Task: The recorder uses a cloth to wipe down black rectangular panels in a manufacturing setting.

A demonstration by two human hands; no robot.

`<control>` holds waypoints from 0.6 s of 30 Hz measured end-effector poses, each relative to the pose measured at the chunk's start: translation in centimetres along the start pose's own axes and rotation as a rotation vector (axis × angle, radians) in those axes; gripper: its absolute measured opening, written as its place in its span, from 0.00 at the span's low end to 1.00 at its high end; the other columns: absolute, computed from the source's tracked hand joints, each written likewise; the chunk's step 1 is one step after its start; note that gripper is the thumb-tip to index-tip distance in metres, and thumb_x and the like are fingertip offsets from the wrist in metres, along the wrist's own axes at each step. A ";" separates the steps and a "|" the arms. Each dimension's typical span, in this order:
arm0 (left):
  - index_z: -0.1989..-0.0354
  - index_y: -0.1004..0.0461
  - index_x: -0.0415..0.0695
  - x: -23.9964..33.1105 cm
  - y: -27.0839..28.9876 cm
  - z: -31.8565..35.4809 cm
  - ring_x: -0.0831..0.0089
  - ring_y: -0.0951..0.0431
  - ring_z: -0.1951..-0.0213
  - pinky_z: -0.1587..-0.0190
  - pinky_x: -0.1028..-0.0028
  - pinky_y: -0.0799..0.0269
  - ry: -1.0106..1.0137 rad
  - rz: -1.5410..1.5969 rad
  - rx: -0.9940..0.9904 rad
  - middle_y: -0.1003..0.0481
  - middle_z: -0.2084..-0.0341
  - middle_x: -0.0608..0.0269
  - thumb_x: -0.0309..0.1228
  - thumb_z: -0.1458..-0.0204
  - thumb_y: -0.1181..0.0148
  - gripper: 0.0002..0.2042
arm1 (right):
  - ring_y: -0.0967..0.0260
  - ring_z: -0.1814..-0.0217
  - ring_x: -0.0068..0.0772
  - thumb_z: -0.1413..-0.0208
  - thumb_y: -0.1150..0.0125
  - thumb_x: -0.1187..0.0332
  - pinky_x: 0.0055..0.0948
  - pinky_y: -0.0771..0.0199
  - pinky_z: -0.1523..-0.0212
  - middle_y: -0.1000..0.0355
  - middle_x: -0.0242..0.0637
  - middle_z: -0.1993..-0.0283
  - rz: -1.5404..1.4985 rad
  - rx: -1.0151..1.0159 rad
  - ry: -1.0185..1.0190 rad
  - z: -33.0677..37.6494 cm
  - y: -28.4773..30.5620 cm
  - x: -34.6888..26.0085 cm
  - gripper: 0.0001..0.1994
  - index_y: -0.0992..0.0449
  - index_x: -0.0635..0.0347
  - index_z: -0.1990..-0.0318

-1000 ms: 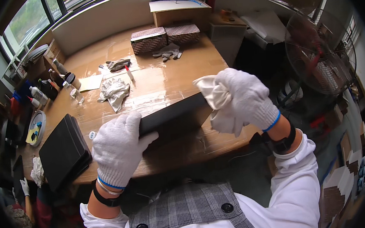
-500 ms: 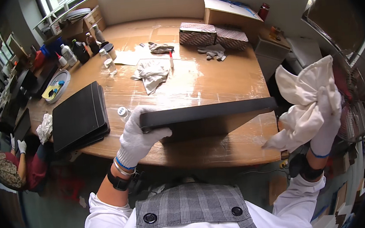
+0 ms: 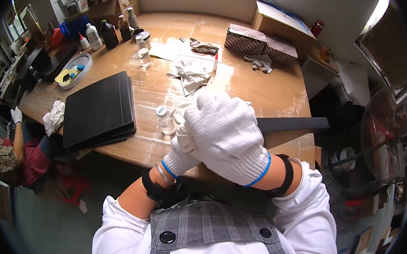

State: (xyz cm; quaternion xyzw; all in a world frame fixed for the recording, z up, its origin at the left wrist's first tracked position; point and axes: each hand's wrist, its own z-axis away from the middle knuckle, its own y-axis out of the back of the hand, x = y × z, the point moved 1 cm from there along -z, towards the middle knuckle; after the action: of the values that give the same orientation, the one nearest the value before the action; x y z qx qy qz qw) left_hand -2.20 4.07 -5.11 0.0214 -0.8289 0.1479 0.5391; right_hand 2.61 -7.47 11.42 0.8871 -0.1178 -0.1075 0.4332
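A black flat panel is held on edge over the front of the table, mostly hidden by my hands. At its left end is my left hand, in a white knit glove, largely covered by the other hand. My right hand, gloved too, lies across it, fingers curled over a cream cloth; only a crumpled bit of the cloth shows. Just left of the hands stands a small clear bottle with a white cap. Further left is a stack of black panels.
Behind lie a crumpled white cloth, a red-tipped tube and grey gloves. Several bottles and a round tray stand at the back left. Patterned boxes sit back right. A fan stands right; a co-worker sits left.
My right hand has swung the cloth from the far right over to the panel's left end, beside my left hand. The view has shifted, so the table things appear further right.
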 end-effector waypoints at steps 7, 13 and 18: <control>0.58 0.26 0.44 3.5 -1.2 -0.7 0.62 0.20 0.64 0.60 0.68 0.25 -0.018 -0.518 -0.060 0.22 0.66 0.56 0.28 0.57 0.28 0.18 | 0.29 0.62 0.46 0.71 0.31 0.68 0.38 0.29 0.60 0.27 0.40 0.68 0.073 -0.002 -0.151 5.0 4.6 7.0 0.17 0.24 0.57 0.67; 0.58 0.25 0.45 9.4 -0.7 0.4 0.59 0.22 0.65 0.60 0.67 0.24 -0.511 -0.684 -0.020 0.24 0.67 0.59 0.26 0.61 0.29 0.19 | 0.30 0.67 0.49 0.73 0.28 0.66 0.37 0.30 0.63 0.29 0.41 0.71 -0.039 0.019 -0.333 7.2 5.0 6.9 0.19 0.24 0.58 0.68; 0.65 0.23 0.48 12.1 0.2 -0.2 0.64 0.24 0.63 0.51 0.57 0.23 -0.709 -1.054 -0.333 0.28 0.64 0.64 0.27 0.66 0.34 0.15 | 0.31 0.68 0.47 0.78 0.26 0.63 0.37 0.31 0.64 0.31 0.40 0.72 -0.012 0.023 -0.293 7.5 5.6 6.0 0.22 0.25 0.56 0.68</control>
State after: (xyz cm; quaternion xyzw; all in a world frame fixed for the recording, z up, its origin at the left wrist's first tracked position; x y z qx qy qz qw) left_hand -7.14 5.76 5.77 0.3884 -0.8467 -0.2822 0.2294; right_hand 5.44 -18.21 10.84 0.8675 -0.1756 -0.2371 0.4006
